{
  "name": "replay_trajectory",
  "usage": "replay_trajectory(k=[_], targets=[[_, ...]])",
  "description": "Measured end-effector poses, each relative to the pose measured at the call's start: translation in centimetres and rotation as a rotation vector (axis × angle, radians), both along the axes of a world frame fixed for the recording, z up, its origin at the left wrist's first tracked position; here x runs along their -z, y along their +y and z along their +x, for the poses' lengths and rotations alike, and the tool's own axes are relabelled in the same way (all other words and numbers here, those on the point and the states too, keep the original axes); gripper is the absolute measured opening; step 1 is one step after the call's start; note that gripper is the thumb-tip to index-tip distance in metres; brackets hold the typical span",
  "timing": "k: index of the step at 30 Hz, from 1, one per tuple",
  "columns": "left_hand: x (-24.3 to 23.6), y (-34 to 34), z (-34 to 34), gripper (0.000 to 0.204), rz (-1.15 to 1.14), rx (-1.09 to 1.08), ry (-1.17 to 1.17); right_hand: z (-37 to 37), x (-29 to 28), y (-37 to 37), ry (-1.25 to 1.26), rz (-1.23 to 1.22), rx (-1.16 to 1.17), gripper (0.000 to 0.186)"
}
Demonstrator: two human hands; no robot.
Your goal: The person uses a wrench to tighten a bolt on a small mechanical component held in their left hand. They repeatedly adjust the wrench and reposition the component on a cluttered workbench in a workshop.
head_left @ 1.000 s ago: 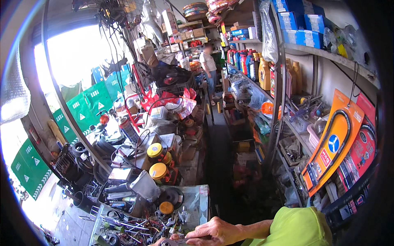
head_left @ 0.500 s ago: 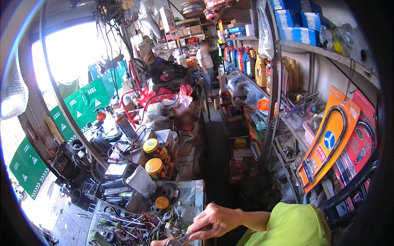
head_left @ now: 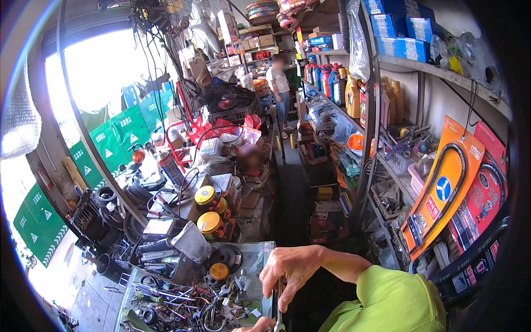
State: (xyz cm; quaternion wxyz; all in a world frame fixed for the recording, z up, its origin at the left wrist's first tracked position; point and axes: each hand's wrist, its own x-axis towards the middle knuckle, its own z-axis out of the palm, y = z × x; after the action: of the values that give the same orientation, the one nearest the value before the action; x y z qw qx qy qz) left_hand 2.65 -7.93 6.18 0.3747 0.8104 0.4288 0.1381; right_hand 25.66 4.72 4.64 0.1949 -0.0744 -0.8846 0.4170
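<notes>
A: Right hand (head_left: pixel 296 271) low centre, green sleeve (head_left: pixel 387 301) trailing off toward the lower right. Fingers (head_left: pixel 285 290) curled downward and pressed together around a thin metal tool (head_left: pixel 277 310).

B: Tool position?

A: Standing roughly upright under the palm, at the right edge of the bench (head_left: pixel 257 252). Upper end hidden inside the fist; lower end running out of frame. Kind of tool too small to tell.

B: Left hand?

A: Only a sliver of left hand (head_left: pixel 249 327) at the bottom edge, just left of the tool. Cannot tell whether the grip there is spread or closed.

B: Surroundings on the bench?

A: Heap of wrenches (head_left: pixel 188 301) and loose metal parts left of the right hand, near but apart from it. Small yellow lid (head_left: pixel 219 271) and a dark disc (head_left: pixel 227 255) beyond the pile. Two yellow-topped cans (head_left: pixel 209 222) farther back.

B: Elsewhere?

A: Shelves (head_left: pixel 437 69) on the right with blue boxes (head_left: pixel 395 25) and bottles (head_left: pixel 345 91); orange packaged belts (head_left: pixel 442 193) hanging below. Another person (head_left: pixel 278 88) standing far down the aisle.
</notes>
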Motion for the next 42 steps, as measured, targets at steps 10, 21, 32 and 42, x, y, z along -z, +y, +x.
replay_trajectory(k=[10, 21, 32, 42], targets=[[3.8, 0.8, -0.4, 0.027, 0.251, -0.189, 0.338, -2.0, -1.0, -1.8, 0.037, 0.752, 0.217, 0.025], [3.4, 2.5, -2.0, 0.028, 0.151, -0.879, -0.665, -6.3, 1.7, -4.1, 0.251, 0.943, 0.652, 0.031], [1.1, 1.7, -2.4, 0.026, 0.050, -0.821, -1.104, -7.4, 4.2, -2.5, 0.430, 0.468, 0.604, 0.040], [1.9, 0.5, -3.7, 0.067, -0.118, -0.414, -1.239, -8.6, 5.3, -0.9, 0.706, 0.378, 0.410, 0.049]])
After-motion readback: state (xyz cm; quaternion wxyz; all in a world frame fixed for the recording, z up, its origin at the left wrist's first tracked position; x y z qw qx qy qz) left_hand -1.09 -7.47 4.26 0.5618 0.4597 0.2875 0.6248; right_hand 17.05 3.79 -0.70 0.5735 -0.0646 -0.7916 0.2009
